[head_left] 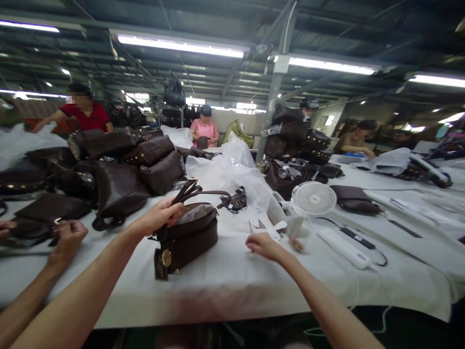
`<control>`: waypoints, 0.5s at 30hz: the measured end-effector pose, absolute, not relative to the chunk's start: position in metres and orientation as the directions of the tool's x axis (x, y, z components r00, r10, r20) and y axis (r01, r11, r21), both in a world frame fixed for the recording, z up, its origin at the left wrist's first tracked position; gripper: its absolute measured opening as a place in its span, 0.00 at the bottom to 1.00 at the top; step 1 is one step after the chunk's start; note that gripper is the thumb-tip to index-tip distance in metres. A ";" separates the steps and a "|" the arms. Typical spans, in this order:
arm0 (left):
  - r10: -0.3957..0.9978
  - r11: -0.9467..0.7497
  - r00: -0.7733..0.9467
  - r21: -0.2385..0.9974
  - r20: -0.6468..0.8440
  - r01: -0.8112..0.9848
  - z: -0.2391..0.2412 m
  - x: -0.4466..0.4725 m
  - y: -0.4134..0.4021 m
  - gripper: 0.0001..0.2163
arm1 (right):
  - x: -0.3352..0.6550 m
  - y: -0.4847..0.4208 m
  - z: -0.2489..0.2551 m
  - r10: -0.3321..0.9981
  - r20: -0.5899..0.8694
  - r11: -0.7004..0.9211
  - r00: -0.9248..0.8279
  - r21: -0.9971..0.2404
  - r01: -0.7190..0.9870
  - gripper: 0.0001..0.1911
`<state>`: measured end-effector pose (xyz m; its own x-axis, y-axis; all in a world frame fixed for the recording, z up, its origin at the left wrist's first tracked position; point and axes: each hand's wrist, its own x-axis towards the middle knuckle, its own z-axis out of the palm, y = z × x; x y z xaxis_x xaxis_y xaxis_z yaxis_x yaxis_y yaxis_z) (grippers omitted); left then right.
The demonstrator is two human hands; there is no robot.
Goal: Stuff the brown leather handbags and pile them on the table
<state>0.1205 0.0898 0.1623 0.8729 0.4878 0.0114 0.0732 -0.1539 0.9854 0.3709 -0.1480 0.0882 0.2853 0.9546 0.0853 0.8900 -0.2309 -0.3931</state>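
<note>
My left hand [167, 213] is closed around the dark brown strap [189, 191] of a small handbag [192, 240]. The bag stands upright on the white-covered table, its top unzipped and pale wrapping showing inside. A dark hang tag [161, 265] and a round gold charm [166, 257] dangle from its left end. My right hand [267, 246] hovers low over the table to the right of the bag, fingers loosely bent and nothing visible in them. Just beyond it lie white strips [271, 228]. Black printed tags [238, 199] rest behind the bag.
Dark bags [119, 182] are heaped at left, beside a co-worker's hand [70, 237] working on another bag. Clear plastic wrapping [236, 162] covers the middle. A white fan [314, 198], a white power strip [345, 248] and a flat brown bag [355, 198] occupy the right. Other people work farther back.
</note>
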 end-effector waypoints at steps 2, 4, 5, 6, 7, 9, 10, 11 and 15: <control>0.491 -0.145 0.871 0.985 -0.013 0.097 0.163 0.120 0.087 0.19 | 0.360 -0.143 0.073 0.967 0.111 -0.154 0.231 -0.468 0.870 0.09; 0.495 -0.153 0.868 0.982 -0.022 0.112 0.164 0.119 0.085 0.20 | 0.366 -0.124 0.074 0.943 0.209 -0.107 0.260 -0.549 0.829 0.11; 0.502 -0.161 0.865 0.980 -0.022 0.119 0.164 0.118 0.084 0.21 | 0.375 -0.111 0.079 0.918 0.259 -0.102 0.300 -0.576 0.811 0.12; 0.514 -0.166 0.858 0.978 -0.021 0.124 0.164 0.118 0.084 0.21 | 0.387 -0.097 0.085 0.891 0.296 -0.114 0.345 -0.589 0.800 0.12; 0.529 -0.165 0.848 0.978 -0.021 0.127 0.164 0.118 0.084 0.21 | 0.401 -0.082 0.091 0.868 0.314 -0.140 0.384 -0.588 0.797 0.13; 0.568 -0.140 0.823 0.982 -0.028 0.130 0.165 0.118 0.084 0.23 | 0.426 -0.054 0.102 0.852 0.303 -0.189 0.426 -0.581 0.791 0.13; 0.588 -0.123 0.808 0.984 -0.033 0.130 0.165 0.118 0.084 0.24 | 0.435 -0.043 0.105 0.857 0.282 -0.204 0.432 -0.583 0.786 0.14; 0.608 -0.106 0.793 0.985 -0.042 0.134 0.164 0.118 0.084 0.24 | 0.441 -0.035 0.105 0.868 0.255 -0.209 0.425 -0.588 0.781 0.13; 0.682 -0.077 0.726 0.978 -0.091 0.195 0.151 0.111 0.093 0.24 | 0.428 -0.043 0.091 0.959 0.065 -0.169 0.274 -0.645 0.745 0.10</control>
<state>0.1108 0.0928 0.1506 0.7259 0.6818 -0.0911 0.1949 -0.0768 0.9778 0.4278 -0.0426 0.0911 0.2745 0.9594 0.0652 0.7455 -0.1695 -0.6446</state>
